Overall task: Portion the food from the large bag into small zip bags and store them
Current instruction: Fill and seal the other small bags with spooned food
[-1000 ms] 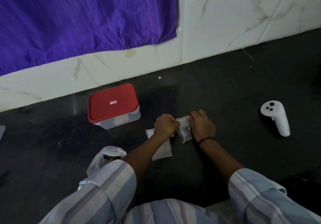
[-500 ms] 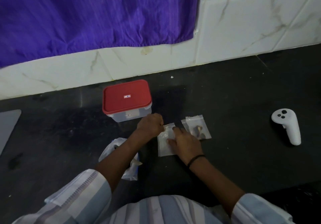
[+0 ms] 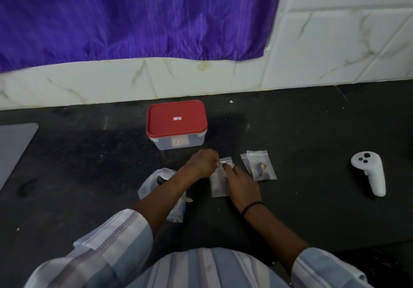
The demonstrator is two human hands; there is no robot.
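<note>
Since a second ago the filled zip bag (image 3: 260, 165), then held between both hands, has been set down flat on the dark desk (image 3: 312, 131), and both hands have gone to an empty zip bag (image 3: 220, 181). Over the last half second little has changed: the hands sit at the same bag.

The left hand (image 3: 204, 162) has its fingers curled and pinches the top edge of the empty zip bag. The right hand (image 3: 240, 181) lies over the bag's right side with its fingers (image 3: 228, 166) bent down at the top edge by the seal; whether they pinch it or only press on it I cannot tell. The bag lies flat under both hands and looks clear, with nothing seen in it.

Just right of the right fingers lies the filled zip bag, holding a few dark and tan pieces of food; another clear bag edge shows from under its left side. Near the left forearm sits the large bag (image 3: 156, 181), thin white plastic, open at the top, with dark contents barely visible. Just beyond the left fingers stands a clear container with a red lid (image 3: 176, 120), lid on, contents not visible.

Well right of the hands lies a white controller (image 3: 369, 173). A grey mat (image 3: 13, 147) lies far left. Behind the desk are white marbled wall tiles (image 3: 335, 42) and a purple curtain (image 3: 134, 15).
</note>
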